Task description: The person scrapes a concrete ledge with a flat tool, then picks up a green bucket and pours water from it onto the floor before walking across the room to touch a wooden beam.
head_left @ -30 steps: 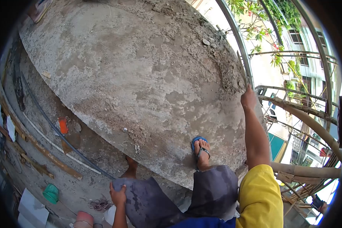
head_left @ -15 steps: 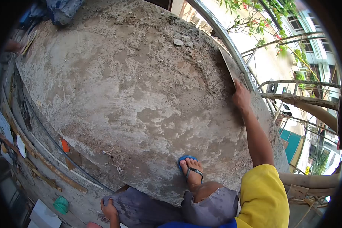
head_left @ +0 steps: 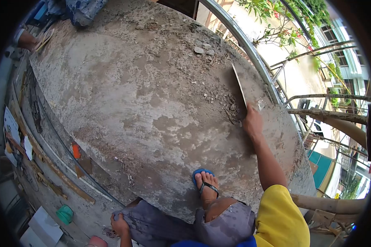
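My right hand (head_left: 253, 122) grips the near end of a thin, flat board (head_left: 238, 84), seen almost edge-on and standing on the rough concrete slab (head_left: 123, 99). Loose crumbs of debris (head_left: 231, 110) lie along the board's left side. Its broad face is hidden from me. My left hand (head_left: 120, 225) is down at my bent knee, fingers curled over the grey trouser leg (head_left: 152, 218). My foot in a blue flip-flop (head_left: 207, 184) is planted on the slab between my hands.
Broken stones (head_left: 204, 50) lie near the slab's far edge, beside a metal rail (head_left: 247, 45). Bamboo poles (head_left: 329, 113) stand outside at right. Another person's foot (head_left: 39, 41) is at upper left. Wooden strips (head_left: 57, 173) and a green container (head_left: 64, 214) lie below the left edge.
My right hand has drawn the board left and towards me over the slab, and loose crumbs now lie beside it. My left hand stays at the knee. The view has shifted slightly.
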`<state>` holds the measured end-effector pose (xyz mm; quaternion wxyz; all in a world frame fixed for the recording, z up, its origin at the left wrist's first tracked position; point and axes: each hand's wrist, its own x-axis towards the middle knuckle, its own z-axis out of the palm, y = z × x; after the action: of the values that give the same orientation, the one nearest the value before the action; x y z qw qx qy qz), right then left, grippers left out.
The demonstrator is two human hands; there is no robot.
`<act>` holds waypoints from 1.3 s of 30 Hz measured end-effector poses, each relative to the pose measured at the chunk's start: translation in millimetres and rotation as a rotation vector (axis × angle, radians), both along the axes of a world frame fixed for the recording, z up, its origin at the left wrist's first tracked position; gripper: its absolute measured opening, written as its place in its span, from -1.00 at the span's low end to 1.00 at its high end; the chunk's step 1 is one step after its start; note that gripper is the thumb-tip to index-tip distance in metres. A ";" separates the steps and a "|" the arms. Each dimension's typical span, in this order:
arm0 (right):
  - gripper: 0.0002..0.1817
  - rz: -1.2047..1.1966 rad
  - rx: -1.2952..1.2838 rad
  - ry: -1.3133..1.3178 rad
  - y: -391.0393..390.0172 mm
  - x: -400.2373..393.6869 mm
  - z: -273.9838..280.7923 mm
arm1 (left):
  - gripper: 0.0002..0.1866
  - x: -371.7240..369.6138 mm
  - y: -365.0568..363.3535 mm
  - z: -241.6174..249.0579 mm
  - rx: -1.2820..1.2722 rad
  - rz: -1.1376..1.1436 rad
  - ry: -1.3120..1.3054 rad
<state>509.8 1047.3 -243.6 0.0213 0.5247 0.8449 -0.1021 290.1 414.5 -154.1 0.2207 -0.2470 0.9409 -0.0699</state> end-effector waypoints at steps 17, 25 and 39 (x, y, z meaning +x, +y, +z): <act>-0.73 0.017 -0.126 0.086 61.2 -168.4 -3.0 | -0.40 20.9 -15.8 0.0 0.004 0.011 0.106; -0.71 0.318 -0.174 0.200 21.8 -201.1 28.8 | -0.46 18.6 -22.8 -5.0 0.040 0.012 0.132; -0.74 0.475 -0.201 0.144 11.1 -274.9 18.5 | -0.46 10.6 -3.6 -4.7 -0.018 0.002 0.097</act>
<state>234.9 1058.4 -225.1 0.0365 0.2983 0.9293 -0.2148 300.7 410.9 -158.8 0.1726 -0.2531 0.9496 -0.0658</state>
